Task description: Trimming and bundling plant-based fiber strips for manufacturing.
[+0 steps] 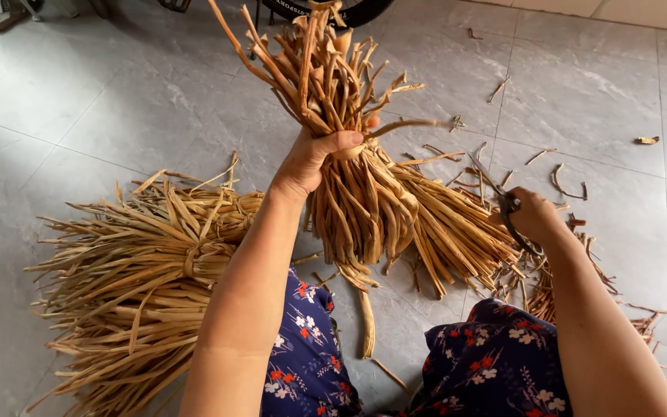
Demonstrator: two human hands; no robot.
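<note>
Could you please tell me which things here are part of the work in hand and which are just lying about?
In hand:
- left hand gripping upright bundle of dried tan stalks
- right hand holding dark metal scissors

Lying about:
- tied tan bundle on floor
- scattered trimmings
- black tyre

No packages, labels, signs or screens in view. Only print-like marking: raised lettering on the black tyre point(326, 11) sidewall at the top edge, pale on black, cut off by the frame.
</note>
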